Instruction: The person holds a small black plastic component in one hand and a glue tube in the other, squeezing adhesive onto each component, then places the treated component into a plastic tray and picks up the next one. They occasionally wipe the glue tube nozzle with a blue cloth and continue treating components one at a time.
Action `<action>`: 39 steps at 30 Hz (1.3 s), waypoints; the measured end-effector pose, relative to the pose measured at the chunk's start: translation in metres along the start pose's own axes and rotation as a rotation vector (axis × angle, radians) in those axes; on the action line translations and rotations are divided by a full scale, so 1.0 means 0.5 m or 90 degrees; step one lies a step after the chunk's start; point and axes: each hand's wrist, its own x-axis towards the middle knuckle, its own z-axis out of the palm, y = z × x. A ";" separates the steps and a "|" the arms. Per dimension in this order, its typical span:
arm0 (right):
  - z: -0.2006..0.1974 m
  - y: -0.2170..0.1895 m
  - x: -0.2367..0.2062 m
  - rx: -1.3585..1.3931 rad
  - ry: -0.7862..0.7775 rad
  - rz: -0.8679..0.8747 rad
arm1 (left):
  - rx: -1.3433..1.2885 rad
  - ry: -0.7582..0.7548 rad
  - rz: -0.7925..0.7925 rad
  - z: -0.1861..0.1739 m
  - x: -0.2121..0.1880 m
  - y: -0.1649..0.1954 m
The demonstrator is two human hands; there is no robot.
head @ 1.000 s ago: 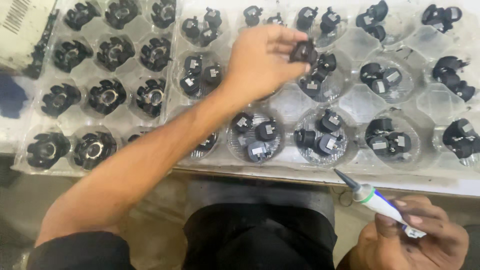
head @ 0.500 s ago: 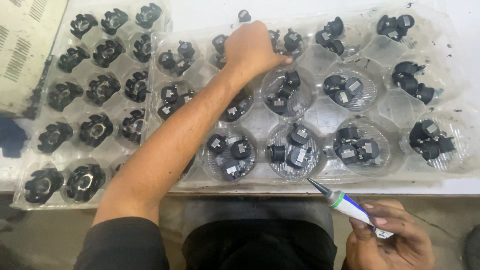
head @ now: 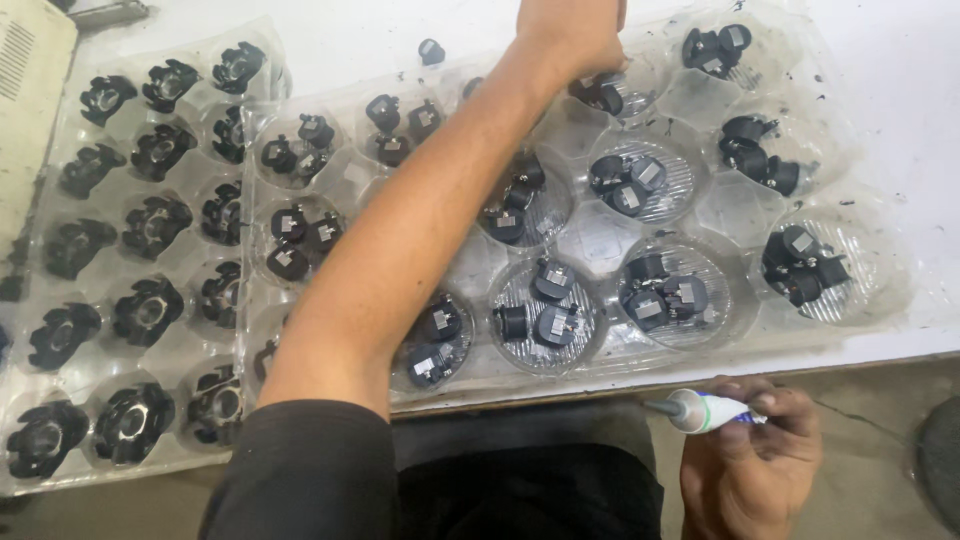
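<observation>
Reaching to 12 o'clock, left hand dips into a tray cup; its grip I cannot tell.
Right hand at 5 o'clock clenches a glue tube, nozzle kept off parts.

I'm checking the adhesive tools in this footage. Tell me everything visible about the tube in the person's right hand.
The tube is small and white, with a band of blue-green print and a thin grey nozzle pointing left. It looks like soft squeezable plastic. It lies roughly level, held low in front of the table's edge, apart from the clear tray. The right hand wraps its rear end, thumb and fingers pinching it. The tail end is hidden in the hand; whether anything is coming out cannot be told.
</observation>
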 end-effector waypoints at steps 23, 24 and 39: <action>0.019 0.015 -0.020 0.072 0.003 0.045 | -0.983 -0.074 -0.157 -0.258 -0.596 0.107; 0.031 0.024 -0.021 0.088 -0.012 0.050 | -0.984 -0.062 -0.189 -0.260 -0.645 0.110; 0.210 0.043 -0.092 -0.588 -0.247 -0.205 | -0.946 0.269 -0.207 -0.160 -0.891 0.095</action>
